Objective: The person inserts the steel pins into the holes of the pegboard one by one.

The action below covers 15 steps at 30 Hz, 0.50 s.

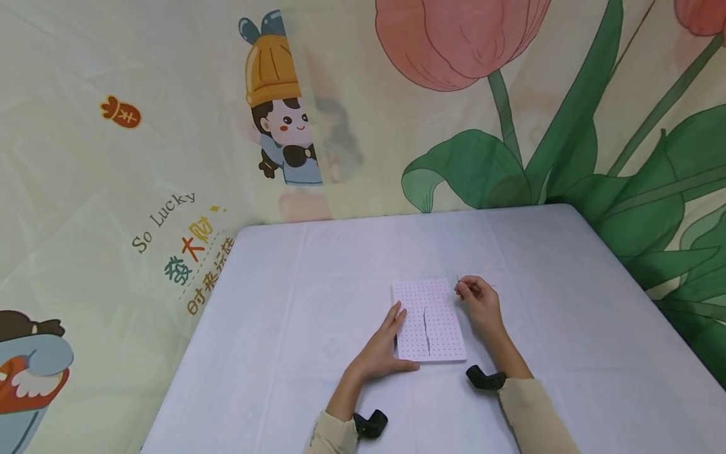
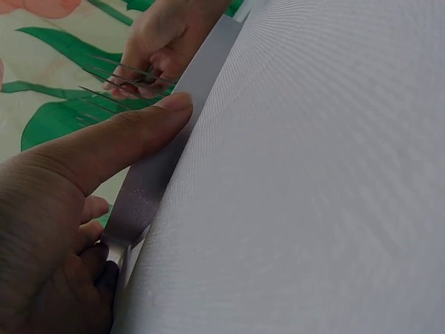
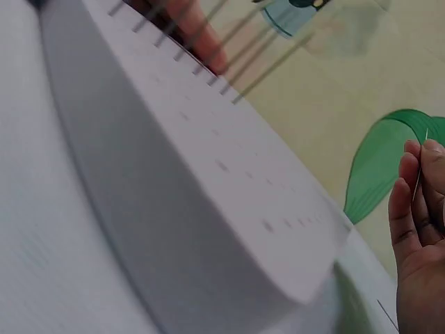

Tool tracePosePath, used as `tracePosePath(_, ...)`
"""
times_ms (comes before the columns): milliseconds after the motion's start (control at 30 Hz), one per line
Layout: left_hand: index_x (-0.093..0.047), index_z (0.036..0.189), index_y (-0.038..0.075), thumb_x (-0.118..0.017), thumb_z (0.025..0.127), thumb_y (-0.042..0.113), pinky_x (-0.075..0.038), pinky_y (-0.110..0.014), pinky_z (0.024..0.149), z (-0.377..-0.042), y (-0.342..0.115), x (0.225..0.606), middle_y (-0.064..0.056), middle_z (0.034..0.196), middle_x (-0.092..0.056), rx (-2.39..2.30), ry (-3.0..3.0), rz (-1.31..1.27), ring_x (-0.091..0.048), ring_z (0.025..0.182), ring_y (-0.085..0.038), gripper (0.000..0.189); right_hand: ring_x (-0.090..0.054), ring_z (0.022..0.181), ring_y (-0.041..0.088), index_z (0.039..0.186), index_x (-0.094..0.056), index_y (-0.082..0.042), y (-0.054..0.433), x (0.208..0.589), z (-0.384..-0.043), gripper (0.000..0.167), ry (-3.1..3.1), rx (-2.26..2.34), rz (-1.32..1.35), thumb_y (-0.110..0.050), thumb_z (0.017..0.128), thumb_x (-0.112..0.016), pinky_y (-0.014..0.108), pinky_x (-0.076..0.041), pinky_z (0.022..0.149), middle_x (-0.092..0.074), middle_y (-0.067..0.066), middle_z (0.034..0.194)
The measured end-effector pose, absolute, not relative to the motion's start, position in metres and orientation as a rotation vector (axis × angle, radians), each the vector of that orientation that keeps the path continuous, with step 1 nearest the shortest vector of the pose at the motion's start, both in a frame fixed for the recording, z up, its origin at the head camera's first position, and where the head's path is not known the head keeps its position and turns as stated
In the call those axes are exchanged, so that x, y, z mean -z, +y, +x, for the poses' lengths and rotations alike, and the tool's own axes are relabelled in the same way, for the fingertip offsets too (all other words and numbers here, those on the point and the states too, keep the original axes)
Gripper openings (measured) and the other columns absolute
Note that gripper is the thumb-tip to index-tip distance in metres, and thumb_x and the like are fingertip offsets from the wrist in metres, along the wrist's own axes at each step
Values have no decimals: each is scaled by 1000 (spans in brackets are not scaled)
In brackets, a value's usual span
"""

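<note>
A white pegboard (image 1: 445, 328) with rows of small holes lies on the table. Several thin metal needles (image 1: 426, 331) stand in a row along its middle; the right wrist view shows their shafts (image 3: 271, 68) upright in the board. My left hand (image 1: 377, 354) holds the board's near left corner, thumb along the near edge and fingers along the left side. Beside the far right corner, my right hand (image 1: 481, 306) pinches one thin needle (image 3: 417, 184) between thumb and fingers, apart from the board.
White cloth covers the table (image 1: 272, 315). Near the right hand, a thin dark line (image 3: 386, 313) shows on the cloth, too small to identify. Behind the table hangs a printed backdrop (image 1: 351, 94) with tulips and cartoon figures. Black wrist devices (image 1: 371, 424) sit at both sleeves.
</note>
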State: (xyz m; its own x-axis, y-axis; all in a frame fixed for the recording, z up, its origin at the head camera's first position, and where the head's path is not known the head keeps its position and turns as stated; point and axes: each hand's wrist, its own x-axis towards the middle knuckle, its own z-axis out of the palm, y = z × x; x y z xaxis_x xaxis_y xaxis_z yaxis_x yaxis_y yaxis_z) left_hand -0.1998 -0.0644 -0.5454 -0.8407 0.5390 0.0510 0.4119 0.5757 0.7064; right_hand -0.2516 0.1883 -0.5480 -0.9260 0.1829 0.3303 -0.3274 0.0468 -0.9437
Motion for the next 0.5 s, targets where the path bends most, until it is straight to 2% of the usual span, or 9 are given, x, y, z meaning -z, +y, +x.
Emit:
tracePosePath(100, -16, 148, 9, -81, 65, 44, -24, -38, 108, -200, -65, 545, -2, 155, 0, -1115, 2631, 804, -10, 139, -21, 112, -59, 74, 11, 106, -54, 13, 175, 546, -248, 22, -1928, -2050, 242, -1, 89, -57, 20, -50, 64, -61, 7, 82)
tracePosePath(267, -17, 148, 9, -81, 65, 44, -25, -38, 108, -200, -65, 545, -2, 155, -1, -1123, 2620, 803, -10, 139, -20, 110, -58, 75, 11, 115, -58, 10, 164, 547, -245, 28, -1985, -2044, 367, -3, 90, -57, 19, -50, 65, -62, 9, 84)
tracePosePath(333, -17, 148, 10, -81, 66, 44, -25, -38, 108, -200, -65, 545, -1, 155, 0, -1128, 2615, 799, -10, 139, -20, 110, -57, 75, 11, 113, -60, 9, 161, 547, -244, 26, -2009, -2031, 394, -4, 90, -56, 19, -49, 65, -62, 12, 85)
tracePosePath(500, -16, 149, 11, -81, 66, 43, -24, -36, 108, -202, -66, 547, 1, 155, 1, -1131, 2607, 797, -9, 139, -18, 110, -58, 76, 12, 104, -62, 12, 157, 546, -243, 19, -2011, -2061, 413, 1, 90, -54, 19, -50, 67, -59, 28, 91)
